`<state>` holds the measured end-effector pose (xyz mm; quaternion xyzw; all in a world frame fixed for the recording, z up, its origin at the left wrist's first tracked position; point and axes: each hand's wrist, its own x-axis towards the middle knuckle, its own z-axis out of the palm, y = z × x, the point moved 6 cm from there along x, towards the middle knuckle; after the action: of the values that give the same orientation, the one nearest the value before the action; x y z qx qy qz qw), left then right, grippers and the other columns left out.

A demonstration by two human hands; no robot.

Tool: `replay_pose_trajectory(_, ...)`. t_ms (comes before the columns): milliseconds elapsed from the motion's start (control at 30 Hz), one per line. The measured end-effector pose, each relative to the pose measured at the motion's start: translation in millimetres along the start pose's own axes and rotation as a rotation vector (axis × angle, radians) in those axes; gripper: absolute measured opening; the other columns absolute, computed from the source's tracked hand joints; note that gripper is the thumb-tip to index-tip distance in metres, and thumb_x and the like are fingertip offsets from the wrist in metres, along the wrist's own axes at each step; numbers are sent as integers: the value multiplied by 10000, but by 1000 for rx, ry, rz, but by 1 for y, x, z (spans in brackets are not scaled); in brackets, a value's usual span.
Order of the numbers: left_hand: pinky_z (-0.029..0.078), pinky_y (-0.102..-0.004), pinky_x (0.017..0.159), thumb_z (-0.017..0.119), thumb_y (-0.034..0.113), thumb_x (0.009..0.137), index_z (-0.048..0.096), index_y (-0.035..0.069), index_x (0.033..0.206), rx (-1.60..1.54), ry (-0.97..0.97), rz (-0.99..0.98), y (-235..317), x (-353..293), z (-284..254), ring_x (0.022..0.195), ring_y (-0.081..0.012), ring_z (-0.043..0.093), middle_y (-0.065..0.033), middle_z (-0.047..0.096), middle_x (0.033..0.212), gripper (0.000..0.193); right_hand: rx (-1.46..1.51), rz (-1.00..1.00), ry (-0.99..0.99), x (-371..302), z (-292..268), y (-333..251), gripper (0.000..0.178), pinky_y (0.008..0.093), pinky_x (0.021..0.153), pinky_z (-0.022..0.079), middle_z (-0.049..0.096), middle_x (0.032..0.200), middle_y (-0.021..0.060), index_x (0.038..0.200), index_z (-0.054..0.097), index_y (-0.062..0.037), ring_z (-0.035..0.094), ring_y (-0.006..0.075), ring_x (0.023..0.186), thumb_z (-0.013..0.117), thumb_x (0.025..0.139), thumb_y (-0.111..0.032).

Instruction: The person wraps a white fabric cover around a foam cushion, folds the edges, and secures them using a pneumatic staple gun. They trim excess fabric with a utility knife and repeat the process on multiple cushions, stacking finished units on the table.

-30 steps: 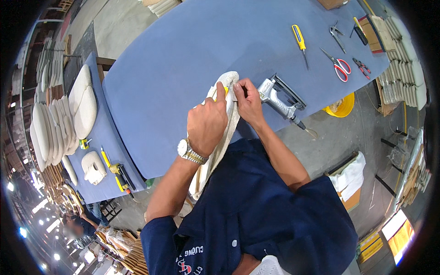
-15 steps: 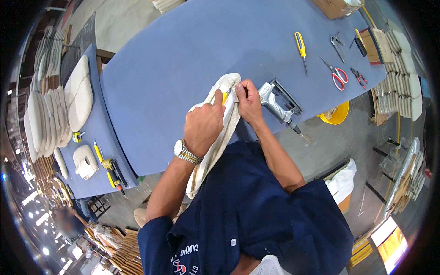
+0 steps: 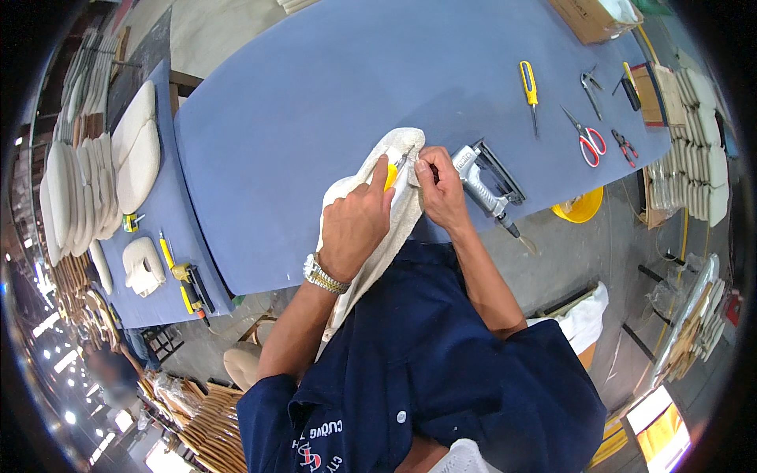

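Piece point(image 3: 405, 214), long and cream-covered, sits at the near edge of the blue table point(image 3: 292, 181), far end over the top, near end running down against the dark shirt point(image 3: 473, 347). Left hand point(image 3: 356, 230) is wrapped round a yellow tool point(image 3: 390, 177), index finger laid along it, tip at the piece's far end. Can't tell whether the tip is in the fabric or just on it; tool type unclear too, mostly covered by the fingers. Right hand point(image 3: 441, 191) is closed in a pinch on a small flap point(image 3: 414, 178) at the piece's edge, right by the tip. Status: cover is on over the far end and along the side I can see. That edge isn't finished there, I'd say: flap is loose between the fingers and the edge looks uneven. My read is partway, with local work at one spot. Underside and most of the near end are hidden, so no call on those. Nail gun point(image 3: 479, 188) lies on the table just beside the right hand, not held. Screwdriver point(image 3: 528, 83), scissors point(image 3: 585, 136) and red-handled pliers point(image 3: 624, 147) lie further right, none in use.
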<state>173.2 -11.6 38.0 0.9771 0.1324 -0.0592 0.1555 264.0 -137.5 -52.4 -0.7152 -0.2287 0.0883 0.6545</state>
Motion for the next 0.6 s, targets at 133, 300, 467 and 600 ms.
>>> replay_pose_trajectory(133,535,-464,545,623,284,1001,461,130,1517,-11,-38,-26,4,4,-10,638,-343,700,-143,706,739,562,12,10,9,0,-1,0,119,292,754,435,559,968,71,961,549,-9,487,141,824,545,1044,-95)
replay_pose_trajectory(300,537,-472,555,619,285,1003,455,139,1522,9,-55,-18,5,4,-11,661,-347,708,-151,720,772,563,34,44,17,1,-3,-2,118,284,738,432,573,981,64,957,544,-14,479,126,794,546,1041,-96)
replay_pose_trajectory(467,541,-476,565,627,287,998,450,131,1520,16,-66,-48,8,5,-9,677,-351,714,-161,727,794,573,50,66,6,0,-3,3,127,279,736,430,579,995,56,957,545,-17,474,112,798,544,1047,-107)
replay_pose_trajectory(600,544,-476,572,633,285,995,453,111,1512,-1,-85,-64,6,2,-7,686,-355,717,-168,727,795,575,45,77,-4,-2,-3,6,132,276,739,432,581,1002,47,961,549,-19,476,104,806,545,1051,-116)
